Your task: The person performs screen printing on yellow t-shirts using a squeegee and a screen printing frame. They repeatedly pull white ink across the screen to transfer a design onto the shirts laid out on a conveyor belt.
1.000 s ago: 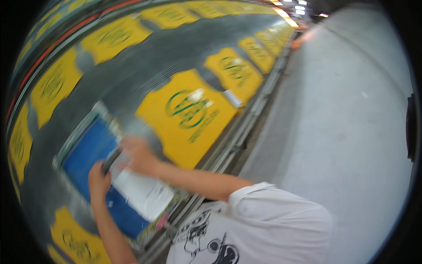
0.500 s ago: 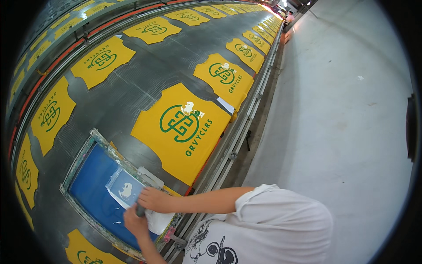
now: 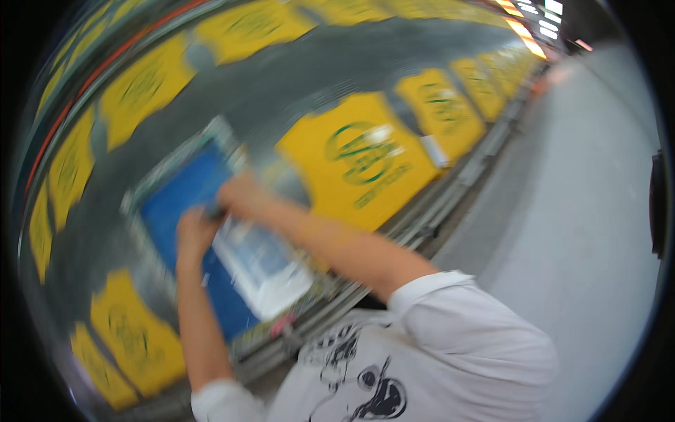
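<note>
A screen-printing frame (image 3: 133,204) with a blue mesh (image 3: 183,186) lies on the long dark table. Both hands are closed round the grey handle of a squeegee (image 3: 215,210) at the far part of the mesh. My left hand (image 3: 197,228) grips its left end, and my right hand (image 3: 242,197) holds the right end. The squeegee's blade is hidden under my hands. White ink (image 3: 278,288) is pooled at the near end of the mesh, beside a paler stencil window (image 3: 249,253). The picture is smeared by motion.
Yellow shirt pieces (image 3: 330,190) with green prints lie in rows along the table (image 3: 246,91). The nearest one on the right carries a white patch. A metal rail (image 3: 464,176) runs along the table's edge, with a pale floor (image 3: 562,211) beyond. A pink clamp (image 3: 283,325) sits by the frame's near edge.
Both hands have moved the squeegee away from me, from the near part of the mesh to its far part. The view has turned, so the table and shirt pieces appear shifted.
</note>
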